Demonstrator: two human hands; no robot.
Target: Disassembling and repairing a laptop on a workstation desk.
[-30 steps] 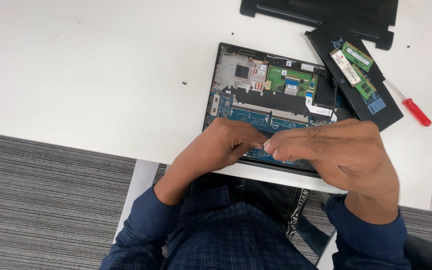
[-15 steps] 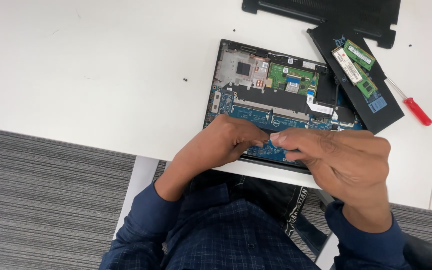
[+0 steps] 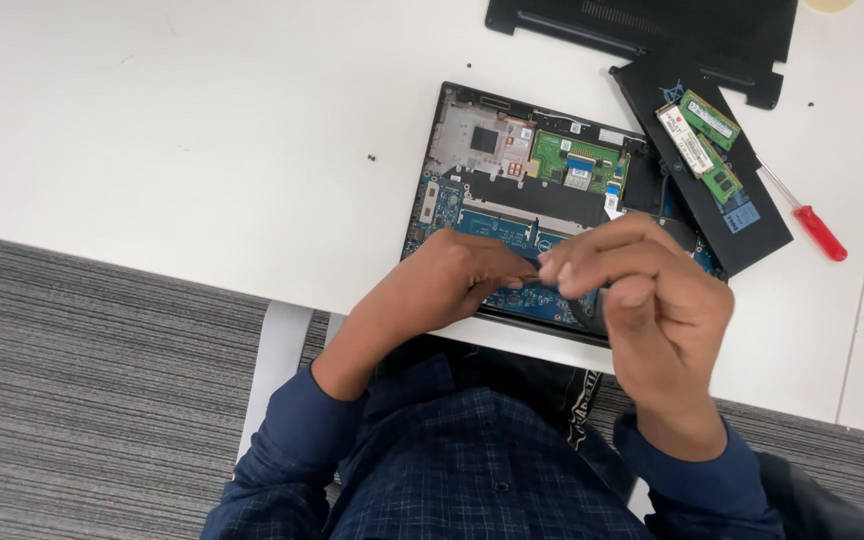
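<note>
I see the opened laptop lying on the white surface, insides up, its near edge at the surface's front rim. Left hand rests over the laptop's near edge, grip closed to a pinch on a small dark part. Right hand hovers just above the same edge, fingertips pinched on that part too. What the part is, I cannot tell. Right of the laptop, a black panel carries two green memory sticks; a red screwdriver lies beyond it.
</note>
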